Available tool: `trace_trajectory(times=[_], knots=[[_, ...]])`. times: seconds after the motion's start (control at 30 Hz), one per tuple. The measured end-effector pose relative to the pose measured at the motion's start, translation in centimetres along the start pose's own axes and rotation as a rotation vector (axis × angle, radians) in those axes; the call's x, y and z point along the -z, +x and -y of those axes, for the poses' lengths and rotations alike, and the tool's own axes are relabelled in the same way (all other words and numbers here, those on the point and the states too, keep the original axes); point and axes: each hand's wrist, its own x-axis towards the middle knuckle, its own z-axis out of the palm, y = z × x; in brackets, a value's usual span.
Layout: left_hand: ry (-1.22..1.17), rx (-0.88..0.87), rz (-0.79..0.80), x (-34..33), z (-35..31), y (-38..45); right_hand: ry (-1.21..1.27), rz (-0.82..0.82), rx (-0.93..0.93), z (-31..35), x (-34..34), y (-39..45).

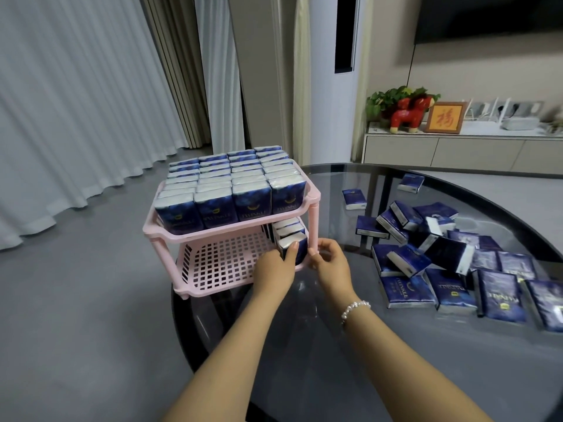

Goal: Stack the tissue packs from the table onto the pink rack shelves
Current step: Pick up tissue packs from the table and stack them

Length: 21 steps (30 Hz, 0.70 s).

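A pink two-shelf rack (170, 236) stands at the left edge of the dark glass table (380, 354). Its top shelf is packed with upright dark blue tissue packs (225, 190). On the lower shelf a short row of packs stands at the right end. My left hand (274, 266) grips the front pack (294, 249) of that row, thumb on its face. My right hand (330, 261) is just right of it, fingers pinching the rack's front right post. A loose heap of tissue packs (451, 257) lies on the table to the right.
Most of the lower shelf's grid floor (225, 263) is bare. Grey floor lies left of the table, with white curtains behind. A low cabinet (457, 150) at the back right carries a red toy horse, a plant and a framed picture.
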Motion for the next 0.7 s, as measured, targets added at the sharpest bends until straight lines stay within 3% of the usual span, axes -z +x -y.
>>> trace_trajectory(times=[0.13, 0.33, 0.47, 0.7], knots=[[0.056, 0.009, -0.046, -0.2, 0.3, -1.2, -0.077, 0.047, 0.023, 0.8, 1.1, -1.4], [-0.058, -0.011, -0.269, -0.1, -1.0, -4.7, -0.242, 0.025, 0.170, 2.5, 4.9, -5.2], [-0.214, -0.079, -0.148, -1.5, -2.2, -6.9, -0.400, -0.066, 0.295, 2.8, 8.5, -6.8], [-0.218, -0.105, 0.118, -6.3, -4.9, -8.4, -0.713, -0.303, 0.392, 2.1, 14.7, -6.1]])
